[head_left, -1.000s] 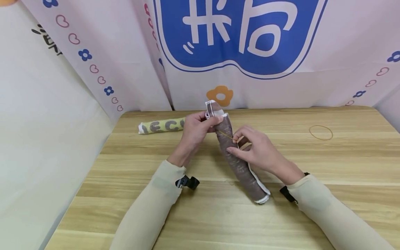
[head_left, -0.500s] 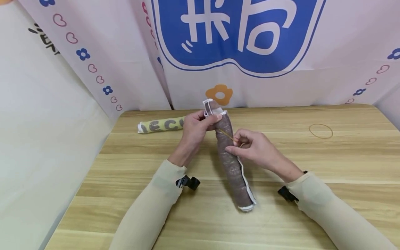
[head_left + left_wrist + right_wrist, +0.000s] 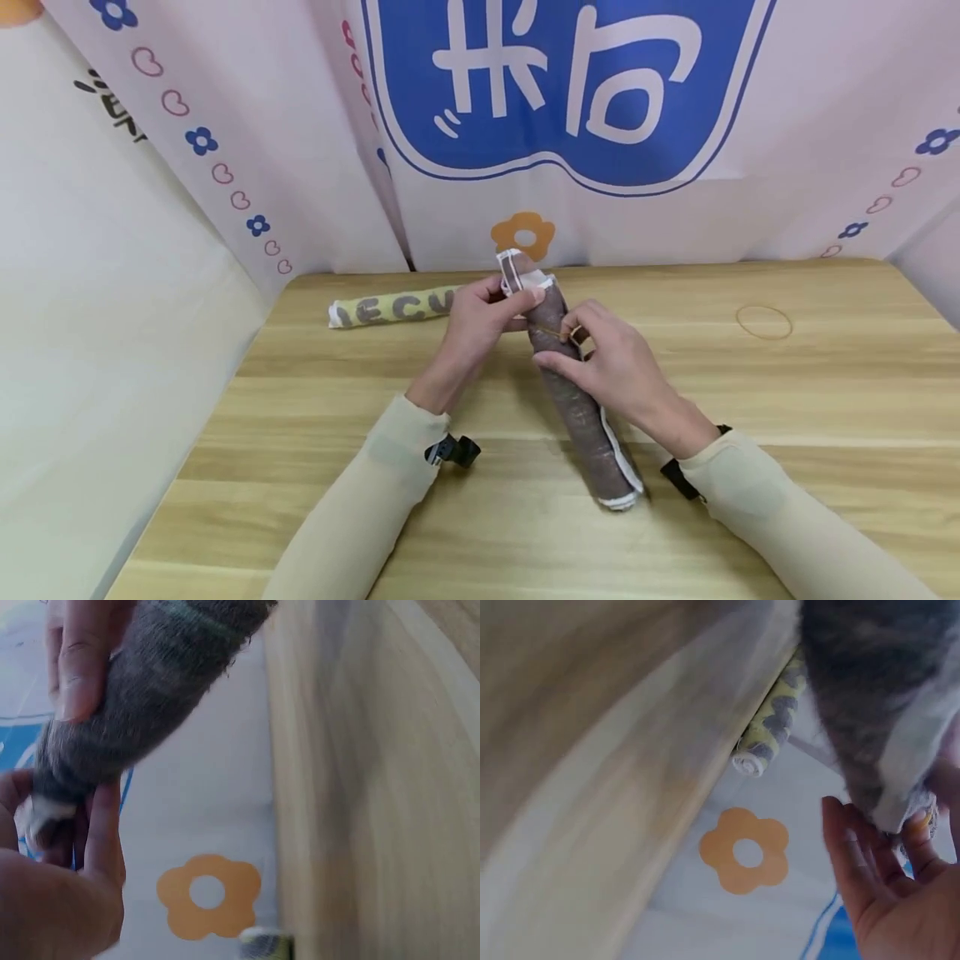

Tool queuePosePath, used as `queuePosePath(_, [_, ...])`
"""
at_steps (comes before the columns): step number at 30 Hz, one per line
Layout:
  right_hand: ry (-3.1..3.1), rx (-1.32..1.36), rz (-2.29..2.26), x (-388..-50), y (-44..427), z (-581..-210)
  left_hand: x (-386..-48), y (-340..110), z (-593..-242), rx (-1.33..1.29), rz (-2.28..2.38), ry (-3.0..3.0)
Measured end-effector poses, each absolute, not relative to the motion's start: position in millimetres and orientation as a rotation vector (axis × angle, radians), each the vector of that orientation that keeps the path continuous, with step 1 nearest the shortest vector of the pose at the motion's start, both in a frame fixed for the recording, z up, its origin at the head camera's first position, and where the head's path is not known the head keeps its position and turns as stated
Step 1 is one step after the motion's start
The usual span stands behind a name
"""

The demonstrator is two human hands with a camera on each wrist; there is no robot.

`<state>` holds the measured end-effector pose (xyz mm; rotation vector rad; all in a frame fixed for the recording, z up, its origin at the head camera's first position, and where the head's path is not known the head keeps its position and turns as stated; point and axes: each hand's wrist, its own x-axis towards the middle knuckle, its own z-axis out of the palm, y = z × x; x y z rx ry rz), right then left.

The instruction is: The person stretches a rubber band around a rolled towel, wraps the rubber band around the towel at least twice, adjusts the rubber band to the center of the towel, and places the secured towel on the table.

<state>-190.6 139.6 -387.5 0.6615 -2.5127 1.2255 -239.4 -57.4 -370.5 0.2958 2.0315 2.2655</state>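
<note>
A rolled grey-brown towel with white edging slants above the table in the head view. My left hand grips its upper end, thumb across the front. Around the roll, just below that thumb, runs a thin tan rubber band. My right hand pinches the band at the roll's right side, its thumb against the towel. In the left wrist view, the roll passes between both hands. The right wrist view shows my right hand below the roll; the far side of the band is hidden.
A yellow rolled towel with grey letters lies behind my left hand, its right end hidden. Another rubber band lies on the wooden table at the right. A printed curtain hangs along the table's back edge.
The grey-brown roll's lower end has swung left and then back right. My right hand keeps its pinch on the rubber band, and the stretch of band in sight has become shorter.
</note>
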Motion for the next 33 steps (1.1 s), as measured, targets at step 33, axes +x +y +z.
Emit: queuePosePath(33, [-2.173,0.948,1.081,-200.9,143.0,-396.1,-241.7,-56.0,-375.0,0.194,2.148,2.066])
